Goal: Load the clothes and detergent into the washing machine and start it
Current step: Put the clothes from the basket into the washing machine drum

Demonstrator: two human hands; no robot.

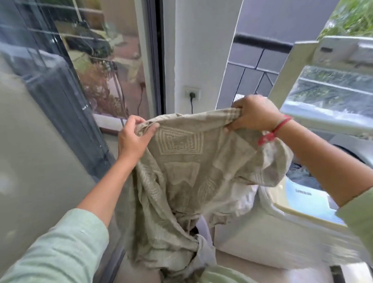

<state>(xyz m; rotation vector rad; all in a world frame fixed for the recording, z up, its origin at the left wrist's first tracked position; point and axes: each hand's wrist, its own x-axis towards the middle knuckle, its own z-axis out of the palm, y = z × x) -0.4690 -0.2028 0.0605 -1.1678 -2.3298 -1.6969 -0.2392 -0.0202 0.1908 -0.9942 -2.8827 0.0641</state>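
Observation:
I hold a grey-green patterned garment [182, 175] stretched between both hands at chest height. My left hand [134, 136] grips its left top edge, and my right hand [256, 113], with a red thread on the wrist, grips the right top edge. The cloth hangs down in folds toward more clothes [207, 278] at the bottom of the view. To the right stands a top-loading washing machine [258, 230] with its lid [332, 98] raised. Dark laundry [303, 175] shows inside the drum behind my right forearm. No detergent is in view.
A large glass sliding door [73, 86] fills the left side. A white pillar [199, 56] behind the garment carries a wall socket [192, 93] with a black plug and cord. Grey tiled wall [252, 65] lies behind the machine.

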